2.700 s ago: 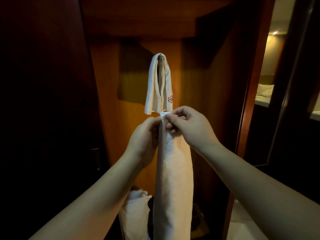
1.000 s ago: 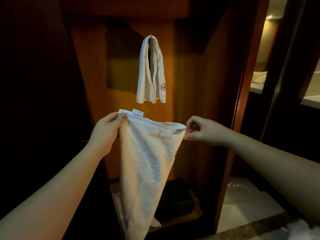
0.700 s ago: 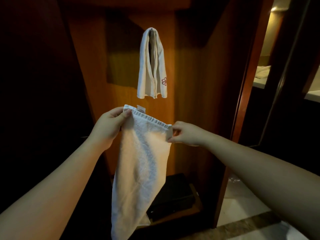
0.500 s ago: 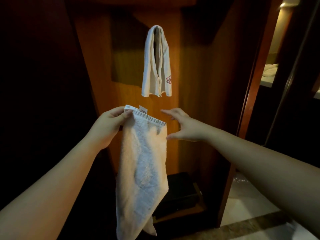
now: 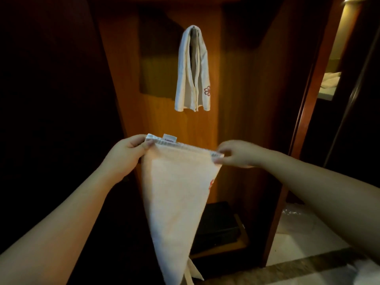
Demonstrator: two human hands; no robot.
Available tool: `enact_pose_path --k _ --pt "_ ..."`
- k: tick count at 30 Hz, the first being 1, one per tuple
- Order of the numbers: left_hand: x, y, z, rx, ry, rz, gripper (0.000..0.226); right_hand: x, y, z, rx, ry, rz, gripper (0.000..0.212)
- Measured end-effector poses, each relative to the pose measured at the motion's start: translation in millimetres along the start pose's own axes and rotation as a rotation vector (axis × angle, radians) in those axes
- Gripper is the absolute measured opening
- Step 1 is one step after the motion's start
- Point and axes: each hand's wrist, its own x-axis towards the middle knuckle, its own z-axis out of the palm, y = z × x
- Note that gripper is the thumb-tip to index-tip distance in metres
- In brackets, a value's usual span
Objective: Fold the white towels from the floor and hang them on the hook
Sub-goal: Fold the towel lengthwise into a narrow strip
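The white towel (image 5: 174, 186) hangs between both hands, left hand (image 5: 125, 155) and right hand (image 5: 236, 154) each pinching a top corner.

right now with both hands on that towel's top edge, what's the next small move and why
Probably bring the right hand across to the left hand, folding the held towel in half. It hangs wide, pinched at both top corners, while the hung towel on the panel is a narrow fold.

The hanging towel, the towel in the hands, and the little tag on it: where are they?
hanging towel (image 5: 186, 79): head view, on its left fold.
held towel (image 5: 174, 192): head view, middle of the cloth.
tag (image 5: 169, 138): head view, on the label at the top edge.
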Motion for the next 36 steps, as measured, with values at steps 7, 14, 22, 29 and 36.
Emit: enact_pose_path --k 7,14,22,29,36 --pt "-7 -16 17 -0.132 0.260 0.061 0.022 -25 -21 -9 0.395 0.474 -0.031 0.016" --pt "-4 -13 30 -0.298 0.263 0.086 0.018 -29 -32 2 0.596 0.629 0.084 0.011" --pt "-6 8 42 -0.285 0.418 0.182 0.020 -40 -51 -1 0.690 0.995 -0.067 0.010" --pt "-23 5 62 -0.306 0.477 0.187 0.020 -50 -46 10 0.677 1.073 -0.068 0.007" --pt "-18 -2 64 -0.469 0.349 0.111 0.021 -59 -21 11 1.287 0.509 -0.003 0.065"
